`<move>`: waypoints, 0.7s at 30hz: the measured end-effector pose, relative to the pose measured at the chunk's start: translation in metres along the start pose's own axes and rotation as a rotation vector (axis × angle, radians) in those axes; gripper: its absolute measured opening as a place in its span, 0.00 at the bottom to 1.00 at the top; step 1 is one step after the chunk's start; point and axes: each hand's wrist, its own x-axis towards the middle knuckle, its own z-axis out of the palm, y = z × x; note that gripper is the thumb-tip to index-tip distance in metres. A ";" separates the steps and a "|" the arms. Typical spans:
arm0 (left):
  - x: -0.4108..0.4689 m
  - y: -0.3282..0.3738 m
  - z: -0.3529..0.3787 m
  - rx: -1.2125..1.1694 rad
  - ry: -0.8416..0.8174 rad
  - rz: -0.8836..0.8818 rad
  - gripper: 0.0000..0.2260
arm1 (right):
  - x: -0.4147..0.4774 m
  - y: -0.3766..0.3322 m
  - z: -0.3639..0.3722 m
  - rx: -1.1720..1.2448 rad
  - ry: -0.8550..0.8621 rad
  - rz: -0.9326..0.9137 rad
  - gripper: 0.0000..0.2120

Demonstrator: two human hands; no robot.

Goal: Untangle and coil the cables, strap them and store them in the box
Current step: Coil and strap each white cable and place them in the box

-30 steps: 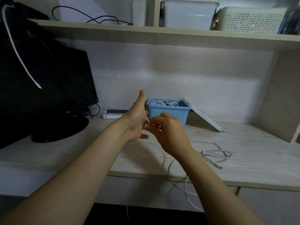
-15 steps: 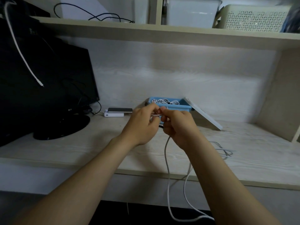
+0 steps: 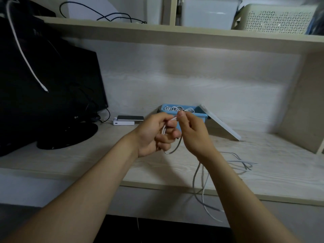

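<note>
Evidently mid-coil, frame centre: left hand [image 3: 152, 135] grip curls round gathered cable [image 3: 164, 131] loops, anchoring them so the pinching right hand [image 3: 194, 135] can feed another turn.

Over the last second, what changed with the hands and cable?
The left hand, open a second ago, has curled round loops of the white cable. The right hand rose slightly, still pinching it and drawing slack up. The blue box, lid and monitor are unchanged.
</note>
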 end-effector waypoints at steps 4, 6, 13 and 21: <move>0.002 0.006 0.007 -0.255 -0.143 0.049 0.14 | -0.005 0.002 0.011 0.354 0.006 0.255 0.28; 0.002 0.009 0.008 -0.306 -0.167 0.102 0.13 | -0.009 -0.001 0.012 0.332 -0.034 0.370 0.23; 0.004 0.008 0.004 -0.088 0.199 0.143 0.13 | -0.028 -0.027 0.009 0.013 -0.565 0.645 0.16; 0.007 -0.010 -0.012 0.588 0.473 0.176 0.12 | -0.029 -0.049 -0.012 -0.028 -0.702 0.434 0.12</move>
